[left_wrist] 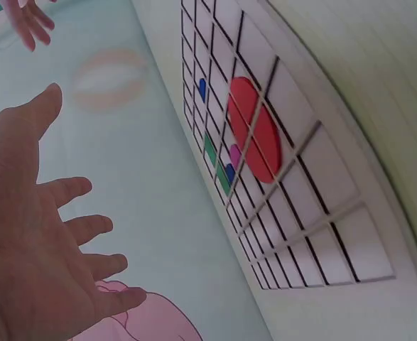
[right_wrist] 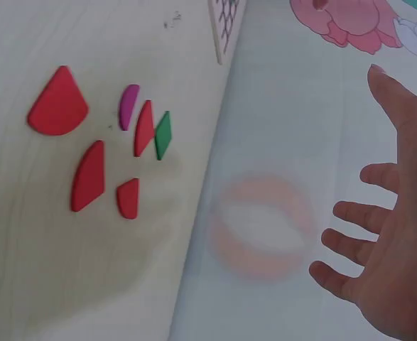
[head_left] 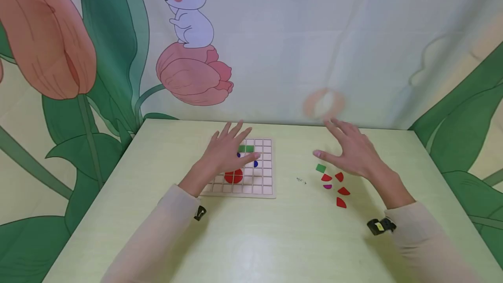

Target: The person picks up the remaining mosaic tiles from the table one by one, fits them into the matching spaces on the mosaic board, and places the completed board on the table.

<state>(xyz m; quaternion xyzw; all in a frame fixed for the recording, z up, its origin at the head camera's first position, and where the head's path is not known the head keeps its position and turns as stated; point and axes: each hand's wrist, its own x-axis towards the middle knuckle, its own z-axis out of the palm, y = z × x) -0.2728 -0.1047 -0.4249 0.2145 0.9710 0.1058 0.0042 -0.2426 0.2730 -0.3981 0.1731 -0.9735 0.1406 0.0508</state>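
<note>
My left hand hovers over a white grid board, fingers spread and holding nothing. On the board lie a red disc made of quarter pieces, green squares in a row and small blue pieces. The left wrist view also shows a magenta piece on the grid, hidden by the hand from the head camera. My right hand, spread and holding nothing, hangs above the table behind several loose red quarter pieces, a green square and a magenta half-round piece.
The pale wooden table ends at a printed curtain with tulips and a rabbit. A small dark mark shows on the tabletop between the board and the loose pieces. Black straps circle both sleeved wrists.
</note>
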